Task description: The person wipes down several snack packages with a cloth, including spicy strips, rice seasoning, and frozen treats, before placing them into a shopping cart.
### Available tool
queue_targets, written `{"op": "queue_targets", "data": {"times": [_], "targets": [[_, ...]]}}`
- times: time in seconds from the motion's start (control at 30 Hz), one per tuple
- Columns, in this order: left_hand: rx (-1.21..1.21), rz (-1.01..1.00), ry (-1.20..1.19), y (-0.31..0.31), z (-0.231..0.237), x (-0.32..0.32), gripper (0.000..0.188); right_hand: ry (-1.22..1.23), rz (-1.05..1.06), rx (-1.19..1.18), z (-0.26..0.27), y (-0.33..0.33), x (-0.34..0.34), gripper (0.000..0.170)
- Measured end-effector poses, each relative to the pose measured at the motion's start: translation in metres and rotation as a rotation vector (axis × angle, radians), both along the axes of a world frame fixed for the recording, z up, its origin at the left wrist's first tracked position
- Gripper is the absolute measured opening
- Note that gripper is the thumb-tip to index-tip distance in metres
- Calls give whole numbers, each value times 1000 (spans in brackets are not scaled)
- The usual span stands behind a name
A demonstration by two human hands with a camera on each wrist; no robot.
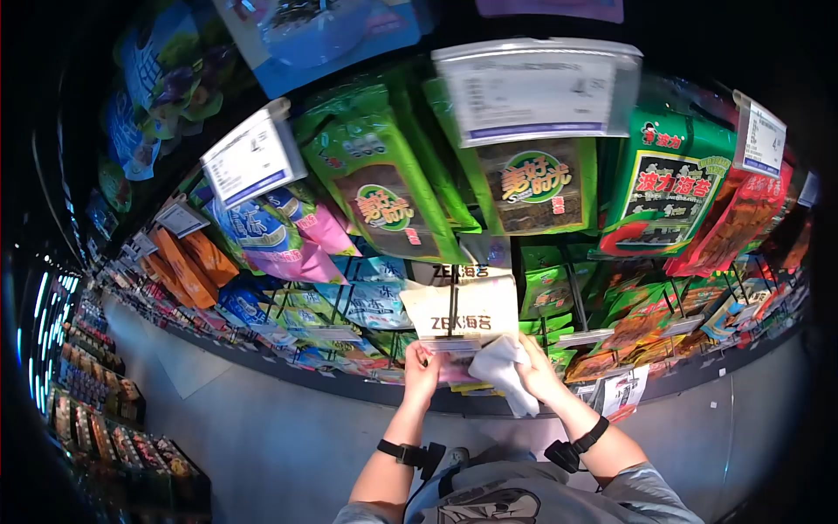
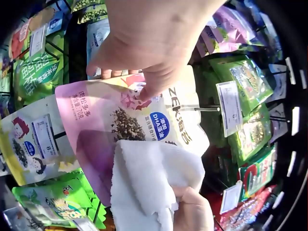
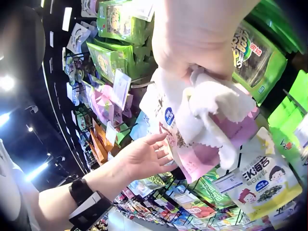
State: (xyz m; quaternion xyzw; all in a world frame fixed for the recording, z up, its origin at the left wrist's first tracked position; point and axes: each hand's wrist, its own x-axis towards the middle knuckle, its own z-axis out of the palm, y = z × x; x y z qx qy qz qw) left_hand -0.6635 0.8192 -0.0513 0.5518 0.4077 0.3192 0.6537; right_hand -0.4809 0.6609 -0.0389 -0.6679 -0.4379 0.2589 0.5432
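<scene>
Pressing a white cloth [image 2: 149,187] to the front of a pink packet [image 2: 89,120], the right hand [image 1: 539,374] pinched a bunched part of it, the thumb lying along one edge; cloth and hand hid the other fingers, so their spread could not be told. The left hand [image 1: 420,375] pinched the packet's left edge, thumb on the printed front and fingers close together behind. The packet was on the rack, beside a metal hook [image 2: 199,109], with the cloth covering part of its pink lower end. Near it, lower down, hung a yellow packet [image 3: 264,187]. Above both hands, green bags [image 1: 371,166] hung near price tags [image 1: 537,92]. A black strap [image 1: 400,451] circled each wrist.
</scene>
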Motion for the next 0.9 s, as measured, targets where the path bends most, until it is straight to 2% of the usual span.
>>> {"op": "queue_targets", "data": {"times": [0.07, 0.13, 0.23, 0.27, 0.4, 0.47, 0.6, 0.67, 0.7, 0.77, 0.8, 0.83, 0.9], "targets": [[-83, -45, -24, -6, 4, -11, 42, -87, -45, 5, 14, -6, -13, 50], [164, -80, 53, -12, 5, -27, 40, -78, -76, -24, 24, -16, -27, 47], [139, -215, -103, -16, -2, -54, 39, -15, -121, -74, 38, -36, -50, 39], [108, -292, -91, -15, -1, -62, 45, 7, -115, -85, 47, -43, -59, 37], [-37, -289, -276, -22, -17, -87, 46, 28, -150, -134, 49, -66, -91, 32], [245, -312, -195, -24, -15, -99, 46, 56, -205, -168, 48, -76, -110, 29], [395, -501, -58, -26, -12, -118, 57, 90, -280, -208, 38, -97, -139, 27], [17, -543, -235, -36, -5, -122, 71, 153, -355, -197, 37, -104, -157, 27], [-4, -573, -222, -39, -7, -124, 71, 213, -410, -181, 37, -108, -166, 27], [-49, -639, -349, -45, -9, -124, 78, 337, -470, -198, 35, -120, -178, 32], [-231, -702, -334, -46, -5, -127, 78, 423, -524, -162, 39, -122, -187, 33], [-260, -733, -322, -49, -8, -129, 78, 507, -578, -126, 43, -126, -195, 34], [-680, -863, -257, -58, -12, -134, 68, 527, -626, -166, 46, -139, -206, 34]]}}
